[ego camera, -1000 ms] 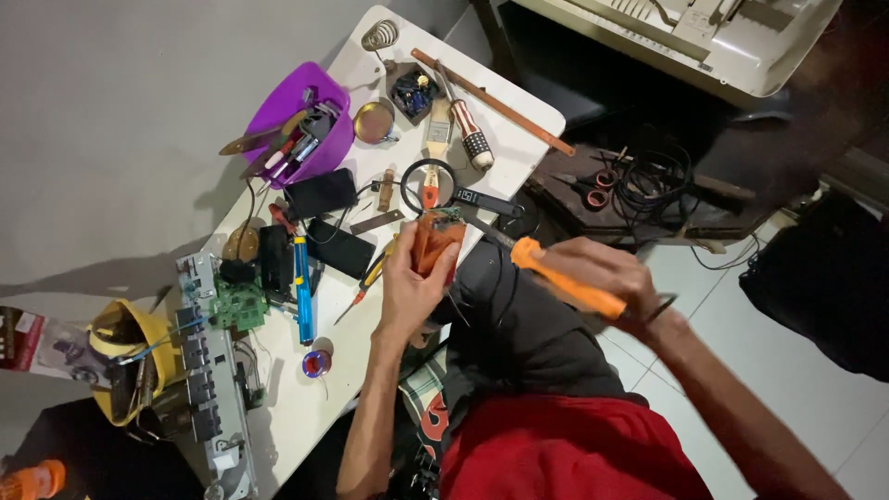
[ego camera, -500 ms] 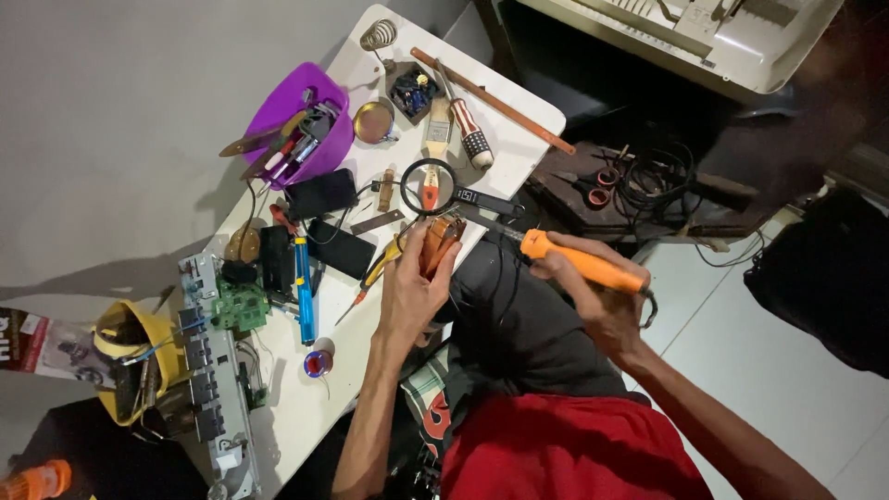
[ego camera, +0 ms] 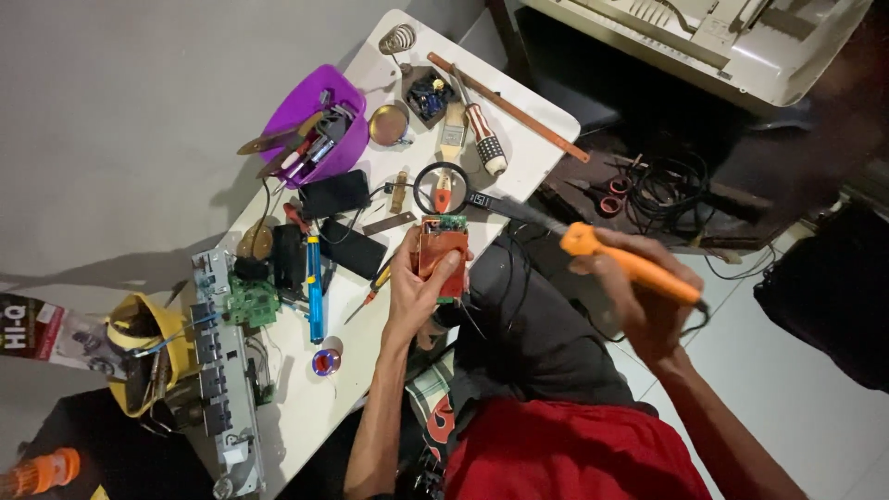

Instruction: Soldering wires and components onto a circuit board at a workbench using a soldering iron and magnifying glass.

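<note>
My left hand [ego camera: 415, 294] grips a small orange-brown circuit board [ego camera: 441, 252] with a green edge at its top, held upright over the near edge of the white table [ego camera: 296, 417]. My right hand [ego camera: 644, 306] holds an orange-handled soldering iron [ego camera: 622, 263]. Its dark tip points left toward the board and stops a little short of it. A black cord runs from the iron's rear end past my wrist. A magnifying glass [ego camera: 442, 188] with a black handle lies on the table just above the board.
A purple bowl [ego camera: 315, 120] of tools, a brush [ego camera: 451, 130], a striped-handled screwdriver [ego camera: 483, 146], a blue pen-like tool [ego camera: 315, 289], black boxes and a green board [ego camera: 252, 301] crowd the table. A yellow container [ego camera: 148, 347] sits far left. Cables lie on the floor at right.
My right hand has drawn the soldering iron rightward and lower, away from the table. The left hand holds the board slightly lower and nearer me.
</note>
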